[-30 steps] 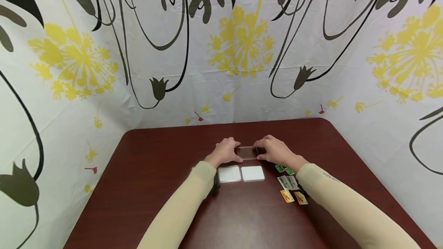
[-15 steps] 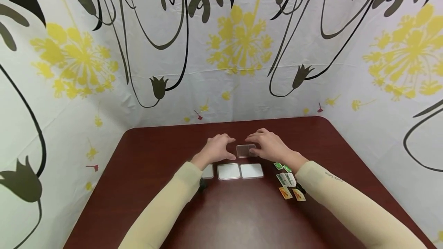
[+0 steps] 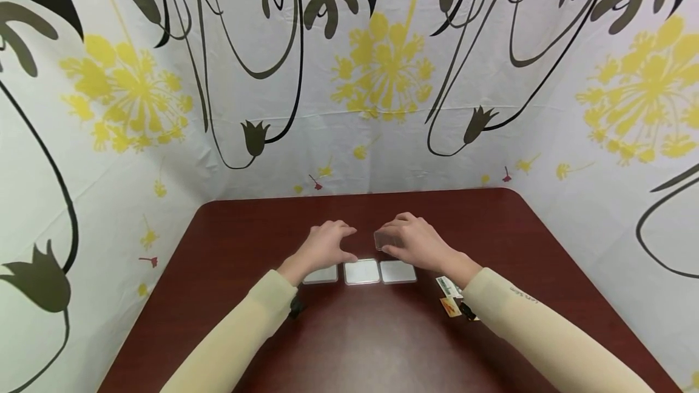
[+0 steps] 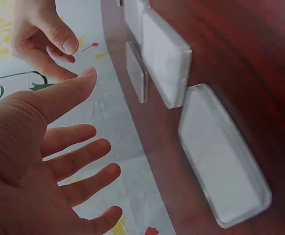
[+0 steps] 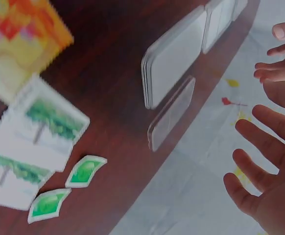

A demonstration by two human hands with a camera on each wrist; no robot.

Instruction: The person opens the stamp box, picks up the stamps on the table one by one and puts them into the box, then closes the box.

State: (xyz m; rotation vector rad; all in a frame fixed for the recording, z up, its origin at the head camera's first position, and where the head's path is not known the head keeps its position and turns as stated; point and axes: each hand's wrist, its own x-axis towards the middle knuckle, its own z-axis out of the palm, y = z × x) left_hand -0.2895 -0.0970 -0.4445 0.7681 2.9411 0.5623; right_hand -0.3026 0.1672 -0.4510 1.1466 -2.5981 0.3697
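Observation:
Three shallow clear cases with white inside lie in a row on the table: a left case (image 3: 320, 275), a middle case (image 3: 361, 272) and a right case (image 3: 398, 271). Behind the row is a thin transparent case or lid (image 5: 172, 115), partly hidden by my right hand in the head view. My left hand (image 3: 322, 246) hovers above the left case, fingers spread and holding nothing. My right hand (image 3: 417, 241) is over the transparent piece, its fingers loosely bent; the right wrist view shows them apart from it.
Right of the cases lie several stamps: small green stamps (image 5: 86, 171), pale tree stamps (image 5: 54, 122) and orange-yellow stamps (image 3: 450, 307), some hidden by my right arm. The dark red table (image 3: 262, 223) ends at a patterned cloth wall (image 3: 371, 156).
Both hands have let go of the transparent piece, which stays behind the row. My left hand has moved left to the left case; my right hand has shifted slightly left.

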